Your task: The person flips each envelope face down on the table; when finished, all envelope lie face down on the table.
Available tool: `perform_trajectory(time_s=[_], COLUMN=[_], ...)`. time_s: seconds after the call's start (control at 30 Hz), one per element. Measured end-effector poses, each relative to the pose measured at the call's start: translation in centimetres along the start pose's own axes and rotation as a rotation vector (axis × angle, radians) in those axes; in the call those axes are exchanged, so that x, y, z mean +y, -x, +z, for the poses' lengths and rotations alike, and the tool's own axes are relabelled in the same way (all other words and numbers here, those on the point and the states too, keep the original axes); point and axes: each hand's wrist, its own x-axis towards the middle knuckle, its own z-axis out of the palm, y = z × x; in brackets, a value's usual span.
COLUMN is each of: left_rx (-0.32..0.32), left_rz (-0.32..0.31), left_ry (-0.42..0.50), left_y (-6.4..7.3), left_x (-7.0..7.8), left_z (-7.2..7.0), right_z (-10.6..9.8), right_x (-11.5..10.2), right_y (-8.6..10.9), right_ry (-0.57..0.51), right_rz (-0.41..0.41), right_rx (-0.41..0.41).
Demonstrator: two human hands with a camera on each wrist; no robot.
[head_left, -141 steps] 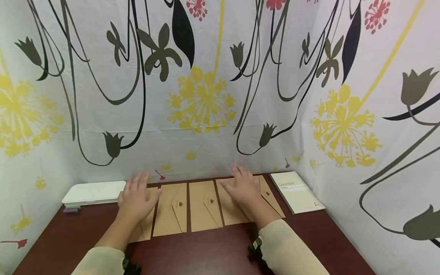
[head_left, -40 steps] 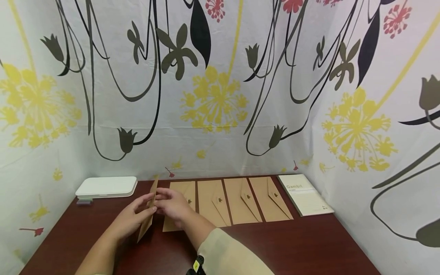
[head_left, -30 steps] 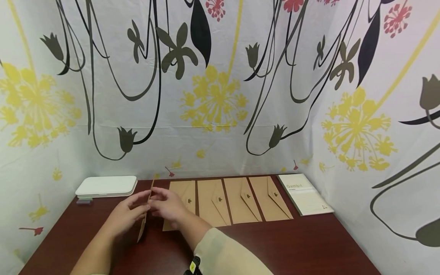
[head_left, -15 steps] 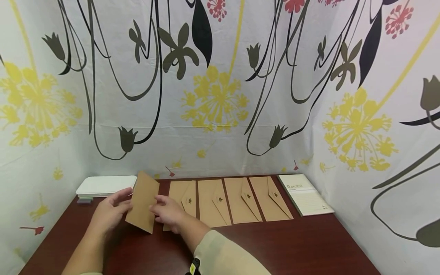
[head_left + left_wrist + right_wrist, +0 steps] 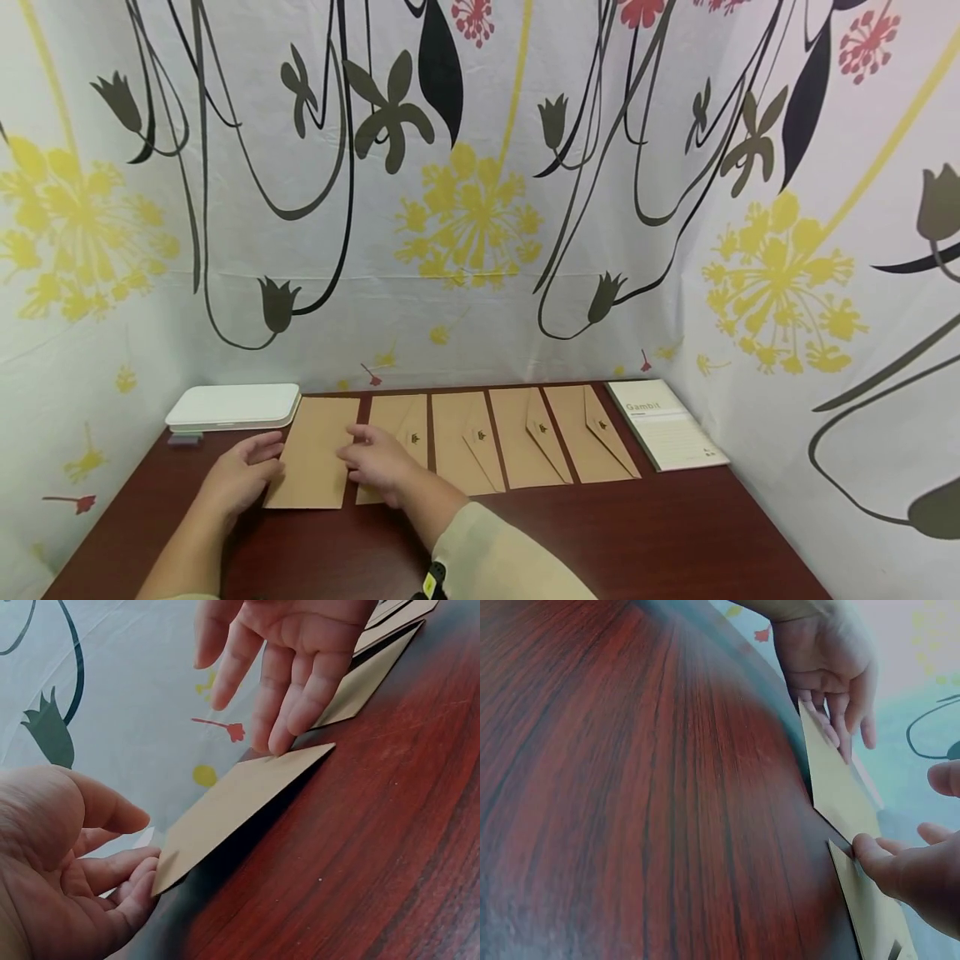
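The envelope (image 5: 311,457) has tipped almost flat, plain side up: seemingly turned over. It lies toward the back-left corner of the table (image 5: 645,533); loose-fingered, my left hand (image 5: 236,477) and right hand (image 5: 382,467) touch its edges.

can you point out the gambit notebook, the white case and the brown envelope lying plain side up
Gambit notebook (image 5: 666,425): head view, middle of its front cover
White case (image 5: 232,405): head view, middle of its top
Brown envelope (image 5: 313,454): head view, middle of its plain face
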Motion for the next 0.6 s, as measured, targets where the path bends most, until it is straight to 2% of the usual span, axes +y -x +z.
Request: perform_trajectory(time_s=[0.17,0.27,0.47,0.6], left_rx=[-0.029,-0.037,0.000,0.011], left_rz=[0.012,0.016,0.019,0.034], left_ry=[-0.006,-0.006,-0.042,0.043], left_y=[0.0,0.0,0.3,0.6], left_x=[-0.2,-0.1,0.6,1.7], left_z=[0.4,0.5,0.9,1.9], right_z=[-0.7,-1.1,-3.2,-5.6], right_x=[0.2,0.4,0.5,0.2], right_y=[0.0,-0.1,0.2,0.8], right_ry=[-0.008,-0.024,-0.084,-0.053], right_rz=[-0.001,-0.029,-0.104,-0.103], right_rx=[-0.031,-0.042,-0.027,0.009])
